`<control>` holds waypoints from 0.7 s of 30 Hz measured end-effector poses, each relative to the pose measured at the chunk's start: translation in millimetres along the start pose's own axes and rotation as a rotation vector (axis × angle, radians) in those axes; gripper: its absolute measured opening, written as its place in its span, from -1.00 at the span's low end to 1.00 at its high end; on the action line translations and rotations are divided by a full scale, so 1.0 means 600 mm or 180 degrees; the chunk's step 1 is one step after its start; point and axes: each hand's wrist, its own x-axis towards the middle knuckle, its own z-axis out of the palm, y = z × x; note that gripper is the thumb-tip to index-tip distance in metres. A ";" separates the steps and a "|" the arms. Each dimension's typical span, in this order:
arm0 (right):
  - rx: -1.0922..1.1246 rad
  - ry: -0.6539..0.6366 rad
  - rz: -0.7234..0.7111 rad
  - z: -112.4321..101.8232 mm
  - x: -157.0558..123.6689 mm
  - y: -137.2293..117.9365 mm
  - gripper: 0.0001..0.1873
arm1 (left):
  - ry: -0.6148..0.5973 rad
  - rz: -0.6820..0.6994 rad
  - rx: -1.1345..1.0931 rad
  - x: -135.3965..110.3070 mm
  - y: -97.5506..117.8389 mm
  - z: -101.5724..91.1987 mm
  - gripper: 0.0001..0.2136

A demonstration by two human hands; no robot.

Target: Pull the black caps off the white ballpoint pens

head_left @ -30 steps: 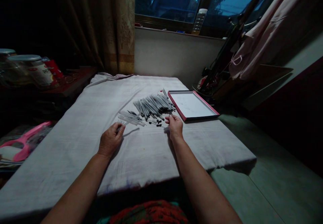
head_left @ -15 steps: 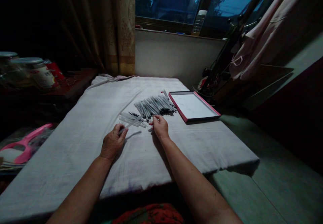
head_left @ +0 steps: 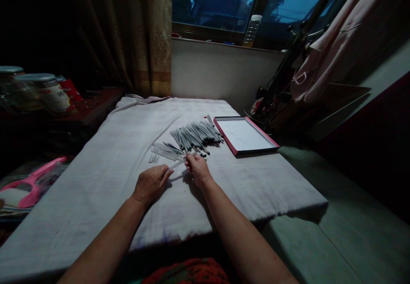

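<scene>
One tube (head_left: 178, 164) pinched by left hand (head_left: 151, 185) is now clamped in right hand (head_left: 199, 170) too.

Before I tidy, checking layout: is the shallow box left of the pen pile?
No, the shallow pink-edged box lies right of the pen pile.

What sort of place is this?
Probably a room in someone's home: a patterned curtain hangs by the window, lidded jars stand on a side table, and a cloth covers the table where the person works.
</scene>
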 end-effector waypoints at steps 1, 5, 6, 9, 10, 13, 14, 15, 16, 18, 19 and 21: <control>0.0011 0.0025 -0.0052 -0.002 0.001 -0.001 -0.53 | -0.0063 -0.0008 -0.0091 0.001 0.002 0.000 -0.59; 0.0040 0.0062 -0.0285 -0.003 0.002 -0.005 -0.53 | -0.0298 -0.0167 -0.0597 0.011 0.003 0.001 -0.54; 0.0055 0.0060 -0.0326 -0.002 0.002 -0.006 -0.53 | -0.0367 -0.0222 -0.0758 0.014 0.001 0.000 -0.52; 0.0098 0.0047 -0.0358 0.005 0.001 -0.005 -0.53 | -0.0693 -0.0399 -0.1306 0.027 -0.006 -0.003 -0.44; 0.0104 0.0026 -0.0350 0.008 0.000 -0.004 -0.53 | -0.0847 -0.0456 -0.1489 0.032 -0.008 -0.005 -0.42; 0.0147 -0.0045 -0.0333 0.019 -0.002 0.004 -0.53 | -0.1304 -0.0609 -0.1932 0.046 -0.015 -0.014 -0.37; 0.0167 -0.0070 -0.0336 0.021 -0.002 0.005 -0.54 | -0.1416 -0.0654 -0.2031 0.049 -0.018 -0.019 -0.37; 0.0185 -0.0050 -0.0365 0.021 0.000 0.005 -0.54 | -0.1501 -0.0698 -0.2104 0.050 -0.022 -0.025 -0.37; 0.0200 0.0022 -0.0416 0.018 0.003 0.002 -0.55 | -0.1560 -0.0739 -0.2151 0.048 -0.027 -0.033 -0.37; 0.0219 0.0326 -0.0579 0.003 0.015 -0.013 -0.56 | -0.1595 -0.0818 -0.2166 0.041 -0.043 -0.051 -0.39; 0.0243 0.0511 -0.0643 -0.008 0.023 -0.025 -0.56 | -0.1563 -0.0857 -0.2133 0.037 -0.053 -0.061 -0.41; 0.0281 0.0749 -0.0750 -0.031 0.039 -0.049 -0.57 | -0.1345 -0.0948 -0.2002 0.031 -0.075 -0.076 -0.42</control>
